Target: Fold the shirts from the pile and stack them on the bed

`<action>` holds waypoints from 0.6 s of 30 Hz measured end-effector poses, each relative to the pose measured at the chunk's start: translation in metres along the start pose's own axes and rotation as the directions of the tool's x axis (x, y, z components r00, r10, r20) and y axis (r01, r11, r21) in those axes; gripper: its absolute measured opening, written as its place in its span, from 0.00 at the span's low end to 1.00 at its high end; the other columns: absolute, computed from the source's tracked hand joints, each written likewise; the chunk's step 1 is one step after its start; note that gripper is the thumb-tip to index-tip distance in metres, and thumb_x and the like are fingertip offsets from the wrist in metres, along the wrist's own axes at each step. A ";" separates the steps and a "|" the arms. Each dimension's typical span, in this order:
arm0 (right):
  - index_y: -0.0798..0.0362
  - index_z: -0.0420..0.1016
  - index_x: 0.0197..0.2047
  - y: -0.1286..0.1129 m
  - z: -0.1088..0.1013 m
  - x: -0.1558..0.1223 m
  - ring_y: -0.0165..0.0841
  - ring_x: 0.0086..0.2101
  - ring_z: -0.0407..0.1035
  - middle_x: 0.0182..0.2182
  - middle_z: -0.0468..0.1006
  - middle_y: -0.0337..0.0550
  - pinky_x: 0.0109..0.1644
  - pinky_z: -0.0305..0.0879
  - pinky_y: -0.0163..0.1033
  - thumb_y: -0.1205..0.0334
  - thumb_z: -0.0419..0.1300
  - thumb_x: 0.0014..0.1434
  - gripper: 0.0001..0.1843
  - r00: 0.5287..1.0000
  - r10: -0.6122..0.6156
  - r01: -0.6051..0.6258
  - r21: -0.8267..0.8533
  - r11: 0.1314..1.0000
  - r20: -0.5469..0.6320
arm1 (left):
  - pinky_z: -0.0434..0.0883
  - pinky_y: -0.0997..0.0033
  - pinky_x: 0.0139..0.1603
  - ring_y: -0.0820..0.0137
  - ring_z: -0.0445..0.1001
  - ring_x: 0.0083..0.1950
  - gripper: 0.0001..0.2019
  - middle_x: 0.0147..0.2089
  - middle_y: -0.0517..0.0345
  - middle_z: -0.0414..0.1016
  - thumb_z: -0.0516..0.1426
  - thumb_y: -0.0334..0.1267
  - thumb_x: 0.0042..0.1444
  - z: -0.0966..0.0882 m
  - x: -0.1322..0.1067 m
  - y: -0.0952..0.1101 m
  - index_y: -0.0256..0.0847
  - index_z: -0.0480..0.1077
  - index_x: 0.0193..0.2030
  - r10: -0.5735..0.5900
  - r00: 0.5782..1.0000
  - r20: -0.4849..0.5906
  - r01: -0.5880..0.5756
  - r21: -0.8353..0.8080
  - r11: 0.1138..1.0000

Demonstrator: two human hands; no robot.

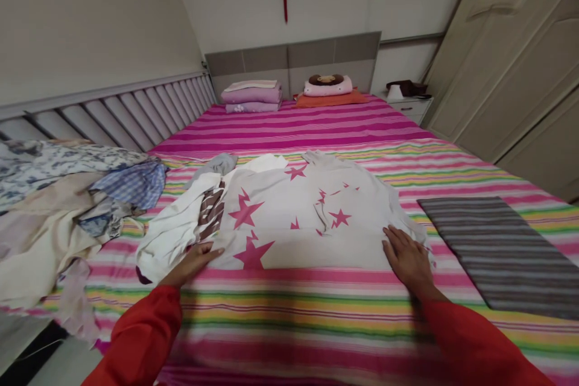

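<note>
A white garment with pink stars [275, 211] lies spread over the striped bed. At its lower left corner, my left hand [195, 260] rests on the cloth with fingers stretched out and the thumb apart. My right hand [407, 256] lies flat over the garment's lower right side, fingers slightly spread. Just left of the starred cloth, and partly against it, is a crumpled white garment with a brown patterned panel [210, 212]. A bit of grey cloth [219, 164] shows behind that one.
Loose clothes [58, 199] are heaped on the left near the slatted bed rail [136, 108]. A folded grey striped cloth [497, 253] lies to the right. Folded purple bedding [252, 96] and an orange pillow [332, 99] sit by the headboard [335, 54]. A wardrobe [506, 60] stands at right.
</note>
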State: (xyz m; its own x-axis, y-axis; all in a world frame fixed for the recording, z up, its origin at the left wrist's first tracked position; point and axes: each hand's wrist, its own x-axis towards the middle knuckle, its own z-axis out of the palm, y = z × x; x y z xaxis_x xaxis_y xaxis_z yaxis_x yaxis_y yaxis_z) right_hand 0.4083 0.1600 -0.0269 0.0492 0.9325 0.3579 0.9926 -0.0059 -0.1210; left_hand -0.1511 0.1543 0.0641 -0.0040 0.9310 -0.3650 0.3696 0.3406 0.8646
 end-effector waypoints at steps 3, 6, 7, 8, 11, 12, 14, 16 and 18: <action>0.50 0.70 0.61 0.000 0.001 0.000 0.42 0.59 0.63 0.60 0.72 0.46 0.59 0.59 0.53 0.54 0.42 0.66 0.26 1.000 0.010 -0.010 0.004 1.000 -0.019 | 0.72 0.65 0.37 0.63 0.74 0.34 0.29 0.27 0.57 0.76 0.60 0.67 0.40 0.004 -0.004 -0.005 0.39 0.74 0.33 0.177 0.961 -0.214 -0.155 0.116 0.981; 0.48 0.70 0.61 0.000 0.002 -0.001 0.42 0.59 0.63 0.60 0.72 0.45 0.59 0.59 0.53 0.54 0.43 0.66 0.26 1.000 0.010 -0.010 0.015 1.000 -0.030 | 0.71 0.67 0.38 0.63 0.73 0.35 0.28 0.28 0.57 0.75 0.53 0.67 0.48 0.012 -0.002 -0.014 0.41 0.72 0.32 0.336 0.837 -0.432 -0.239 0.265 0.934; 0.49 0.70 0.61 0.000 0.002 -0.001 0.43 0.59 0.63 0.60 0.72 0.45 0.59 0.59 0.53 0.54 0.43 0.66 0.26 1.000 0.010 -0.009 0.019 1.000 -0.029 | 0.71 0.67 0.37 0.64 0.73 0.34 0.26 0.27 0.57 0.74 0.53 0.66 0.48 0.016 -0.001 -0.019 0.41 0.71 0.30 0.356 0.812 -0.463 -0.225 0.313 0.923; 0.50 0.70 0.61 0.000 0.002 -0.001 0.43 0.59 0.63 0.60 0.72 0.46 0.59 0.59 0.53 0.54 0.43 0.66 0.26 1.000 0.010 -0.010 0.022 1.000 -0.029 | 0.70 0.67 0.37 0.64 0.73 0.33 0.25 0.26 0.57 0.74 0.52 0.65 0.49 0.020 0.001 -0.024 0.42 0.71 0.29 0.357 0.800 -0.482 -0.198 0.350 0.916; 0.50 0.70 0.60 0.001 0.003 -0.001 0.43 0.59 0.63 0.60 0.72 0.46 0.59 0.60 0.53 0.54 0.42 0.66 0.26 0.999 0.011 -0.010 0.040 0.999 -0.034 | 0.70 0.67 0.35 0.63 0.74 0.32 0.23 0.28 0.56 0.77 0.54 0.61 0.48 0.026 0.005 -0.034 0.41 0.73 0.34 0.282 0.822 -0.495 -0.100 0.363 0.927; 0.49 0.70 0.60 0.001 0.003 0.000 0.43 0.59 0.63 0.60 0.72 0.46 0.59 0.59 0.53 0.54 0.42 0.66 0.26 0.999 0.011 -0.010 0.047 0.999 -0.038 | 0.70 0.67 0.34 0.62 0.75 0.32 0.24 0.29 0.56 0.78 0.55 0.61 0.47 0.025 0.006 -0.034 0.41 0.74 0.36 0.240 0.840 -0.486 -0.074 0.336 0.939; 0.48 0.70 0.61 0.001 0.003 0.000 0.43 0.59 0.63 0.60 0.72 0.45 0.59 0.59 0.53 0.54 0.43 0.66 0.26 0.999 0.012 -0.009 0.059 0.998 -0.042 | 0.71 0.66 0.34 0.61 0.76 0.33 0.25 0.30 0.55 0.79 0.57 0.62 0.46 0.020 0.010 -0.032 0.40 0.75 0.36 0.154 0.893 -0.422 -0.035 0.276 0.961; 0.47 0.70 0.61 0.001 0.003 0.000 0.43 0.60 0.63 0.60 0.72 0.45 0.59 0.59 0.53 0.55 0.43 0.65 0.26 0.999 0.017 -0.014 0.064 0.998 -0.045 | 0.72 0.65 0.34 0.59 0.76 0.33 0.26 0.30 0.55 0.79 0.57 0.63 0.45 0.014 0.015 -0.030 0.40 0.75 0.35 0.118 0.929 -0.351 -0.031 0.245 0.969; 0.47 0.70 0.61 0.000 0.002 0.000 0.43 0.60 0.63 0.60 0.72 0.46 0.59 0.59 0.54 0.55 0.44 0.65 0.25 0.999 0.022 -0.019 0.065 0.998 -0.044 | 0.73 0.62 0.37 0.56 0.77 0.37 0.26 0.33 0.52 0.80 0.56 0.62 0.45 0.009 0.019 -0.031 0.40 0.76 0.36 0.160 0.909 -0.385 -0.055 0.270 0.961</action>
State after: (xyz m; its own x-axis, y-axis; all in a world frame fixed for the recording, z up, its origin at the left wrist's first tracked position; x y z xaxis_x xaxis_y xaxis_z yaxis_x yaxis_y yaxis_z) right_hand 0.4078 0.1610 -0.0282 0.0760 0.9153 0.3955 0.9822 -0.0005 -0.1876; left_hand -0.1540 0.1600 0.0275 -0.3026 0.9512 -0.0601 0.6064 0.2407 0.7579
